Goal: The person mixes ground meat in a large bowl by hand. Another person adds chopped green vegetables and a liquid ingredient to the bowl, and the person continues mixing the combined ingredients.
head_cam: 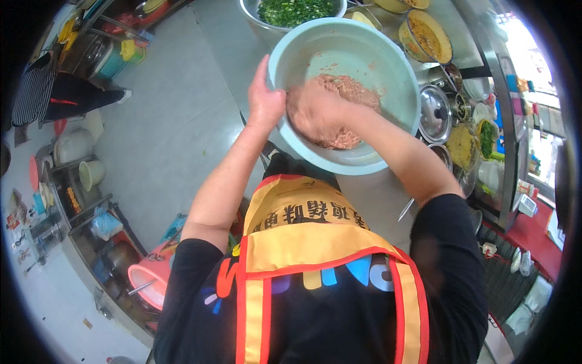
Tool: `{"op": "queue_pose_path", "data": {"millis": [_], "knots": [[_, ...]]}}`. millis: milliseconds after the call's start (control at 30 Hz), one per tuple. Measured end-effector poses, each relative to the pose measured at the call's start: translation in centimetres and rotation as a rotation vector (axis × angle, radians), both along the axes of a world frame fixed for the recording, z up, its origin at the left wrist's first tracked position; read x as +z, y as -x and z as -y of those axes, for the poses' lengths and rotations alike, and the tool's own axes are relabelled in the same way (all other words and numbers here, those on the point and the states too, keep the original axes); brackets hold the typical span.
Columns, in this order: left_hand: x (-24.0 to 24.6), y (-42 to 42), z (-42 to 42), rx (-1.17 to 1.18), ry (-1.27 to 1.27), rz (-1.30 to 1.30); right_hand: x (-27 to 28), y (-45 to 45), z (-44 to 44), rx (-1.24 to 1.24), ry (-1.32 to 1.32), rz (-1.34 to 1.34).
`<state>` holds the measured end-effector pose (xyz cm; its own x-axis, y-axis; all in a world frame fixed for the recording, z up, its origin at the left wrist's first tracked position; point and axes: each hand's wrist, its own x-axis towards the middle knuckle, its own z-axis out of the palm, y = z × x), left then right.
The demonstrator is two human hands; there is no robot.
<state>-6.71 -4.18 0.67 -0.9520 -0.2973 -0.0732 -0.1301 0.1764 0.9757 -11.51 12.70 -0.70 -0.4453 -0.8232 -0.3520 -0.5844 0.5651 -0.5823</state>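
Observation:
A large pale turquoise basin (400, 91) holds a mass of minced meat (352, 91). My left hand (266, 102) grips the basin's left rim, thumb at the inner side and fingers along the outside. Inside the basin, my right hand (318, 107) is pressed into the meat; it is blurred and its fingers are largely hidden, so their closure cannot be told. Small bits of meat stick to the basin's inner wall. Beyond the basin's far rim stands a metal bowl (248, 11) of chopped green onions (293, 11).
At right are a lidded metal pot (435, 113), an enamel bowl (425, 36) of yellowish food and a tray of greens (486, 139). Another person's dark-clad leg (82, 98) shows at far left. Shelves with containers and a pink bucket (150, 277) stand at lower left.

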Motion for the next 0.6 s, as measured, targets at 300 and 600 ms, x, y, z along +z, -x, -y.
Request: {"op": "queue_pose_path", "data": {"millis": [300, 600], "knots": [[0.9, 0.8, 0.6, -0.119, 0.118, 0.030, -1.9, 2.4, -7.5, -0.462, -0.216, -0.371], [0.6, 0.1, 1.6, -0.098, 0.110, 0.030, 2.2, -3.0, -9.5, 0.191, -0.008, -0.533]]}}
